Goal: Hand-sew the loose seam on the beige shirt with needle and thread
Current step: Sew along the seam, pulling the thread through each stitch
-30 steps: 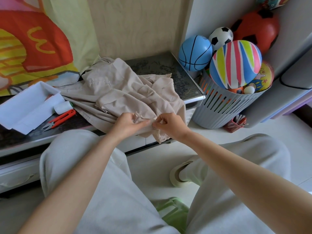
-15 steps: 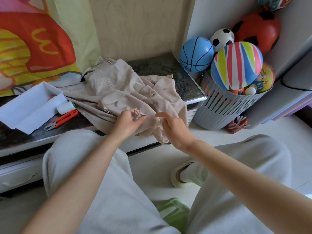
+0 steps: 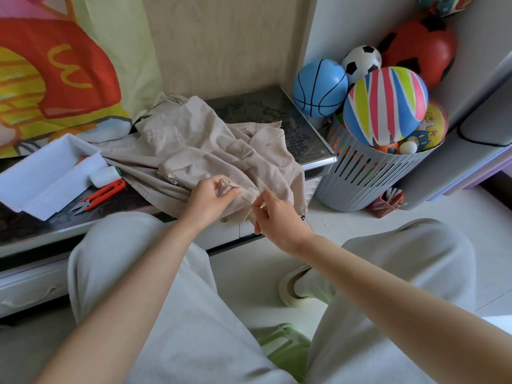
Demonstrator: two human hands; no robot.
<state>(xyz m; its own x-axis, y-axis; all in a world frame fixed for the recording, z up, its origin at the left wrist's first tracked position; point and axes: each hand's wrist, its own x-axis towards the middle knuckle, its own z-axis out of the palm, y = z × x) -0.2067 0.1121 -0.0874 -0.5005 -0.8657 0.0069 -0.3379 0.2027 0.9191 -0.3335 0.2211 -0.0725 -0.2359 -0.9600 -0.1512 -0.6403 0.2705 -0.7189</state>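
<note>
View from above of a seated person's bare forearms reaching to a low, dark-topped table [image 3: 277, 112]. A crumpled beige shirt [image 3: 194, 151] lies spread across the middle of the table, its near edge spilling over the front towards the person's knees. The left hand [image 3: 210, 198] pinches a small bunched fold of the shirt's near edge between thumb and curled fingers, lifting it slightly. Just to its right, the right hand [image 3: 274, 214] grips a thin needle [image 3: 247, 202] between thumb and forefinger – the needle's tip points up and left, towards the pinched fold; whether it touches the cloth is too fine to tell. On the table to the left of the shirt sit a white tray [image 3: 33, 173], a white spool [image 3: 105, 176] just beside it, and red-orange snips [image 3: 102, 194] in front of the spool. To the right of the table stands a grey slatted basket [image 3: 368, 181] piled with balls – a striped ball [image 3: 385, 106] on top, a blue ball [image 3: 320, 88] beside it.
</note>
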